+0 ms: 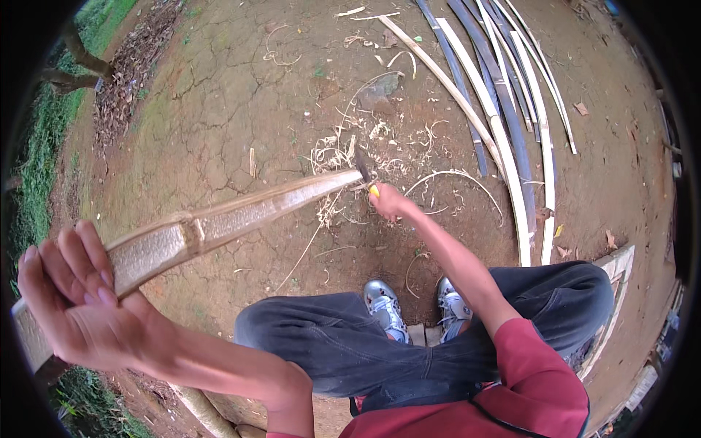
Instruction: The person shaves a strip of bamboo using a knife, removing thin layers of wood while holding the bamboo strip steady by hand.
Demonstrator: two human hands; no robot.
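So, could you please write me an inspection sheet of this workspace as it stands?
Surface: bare, cracked dirt ground.
Job's things: split bamboo piece, raised at a slant; knife with a yellow handle, its blade at the far end of the piece.
Clutter: curled shavings around the knife; pale strips and dark strips lying together on the right.
Hands: left hand gripping the near end of the bamboo; right hand closed on the knife handle.
Cables: nothing seen for certain; a dark cord or strap crosses the red shirt.
Surroundings: grass and tree trunks at the left.
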